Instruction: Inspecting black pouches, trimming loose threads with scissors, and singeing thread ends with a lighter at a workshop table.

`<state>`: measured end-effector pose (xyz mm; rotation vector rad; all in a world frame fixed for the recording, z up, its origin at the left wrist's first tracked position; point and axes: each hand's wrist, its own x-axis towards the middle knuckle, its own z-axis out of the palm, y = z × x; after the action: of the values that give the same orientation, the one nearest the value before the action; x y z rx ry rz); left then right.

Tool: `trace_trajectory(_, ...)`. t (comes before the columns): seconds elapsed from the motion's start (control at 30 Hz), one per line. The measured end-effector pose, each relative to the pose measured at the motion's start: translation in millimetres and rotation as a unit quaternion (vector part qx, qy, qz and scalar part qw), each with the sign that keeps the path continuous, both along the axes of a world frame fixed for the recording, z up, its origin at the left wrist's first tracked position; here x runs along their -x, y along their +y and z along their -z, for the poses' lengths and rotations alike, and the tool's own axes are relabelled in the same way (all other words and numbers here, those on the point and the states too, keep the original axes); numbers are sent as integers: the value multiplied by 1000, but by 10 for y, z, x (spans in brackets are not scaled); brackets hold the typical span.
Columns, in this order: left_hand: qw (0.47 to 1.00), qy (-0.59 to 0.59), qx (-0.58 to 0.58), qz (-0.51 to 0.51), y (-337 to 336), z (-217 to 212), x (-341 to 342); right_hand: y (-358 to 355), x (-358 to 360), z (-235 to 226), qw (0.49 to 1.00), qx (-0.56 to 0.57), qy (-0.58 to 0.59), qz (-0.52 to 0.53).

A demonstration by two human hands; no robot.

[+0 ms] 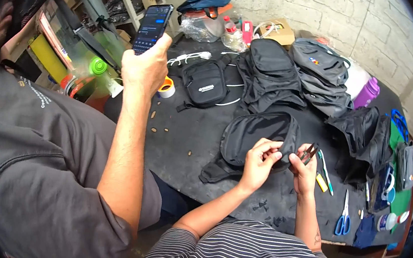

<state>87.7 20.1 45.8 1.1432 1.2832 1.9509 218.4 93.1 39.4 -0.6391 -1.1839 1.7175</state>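
A black pouch-style bag [242, 138] lies unzipped on the dark table in front of me, its strap end trailing to the left. My left hand [260, 163] pinches the bag's near right edge between thumb and fingers. Close beside it, my right hand [303, 170] is closed around small dark thread snips [310, 152], blades pointing up and away. The right thumb is near the bag's edge; whether it also grips the cloth is hard to tell.
At my left a person in a grey shirt holds a phone [152, 29] over the table [169, 155]. Black bags [268, 72] and a grey backpack [318, 67] stand at the back. Blue scissors [343, 220], a toothbrush [326, 174] and a yellow piece [321, 182] lie right.
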Motion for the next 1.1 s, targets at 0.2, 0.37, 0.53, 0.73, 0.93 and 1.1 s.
trace_trajectory(0.2, 1000, -17, -6, -8, -56, -24, -42, -2, -13, 14, 998, -64, 15, 26)
trace_trajectory(0.37, 1000, -18, -2, 2, -19, 1, -53, 36, -78, -40, 992, -101, -51, 47)
trace_trajectory(0.53, 1000, -25, -6, 0, 36, 34, -80, 100, -206, 27, 982, -142, -108, 57)
trace_trajectory(0.73, 999, -40, -1, -14, 98, 73, -81, -9, -232, -66, 918, -283, -252, 121)
trace_trajectory(0.93, 996, -84, -20, 26, 92, 56, -95, -123, -251, -247, 873, -331, -309, 180)
trace_trajectory(1.1, 995, -97, -23, 24, 88, 46, -107, -156, -223, -224, 872, -353, -295, 170)
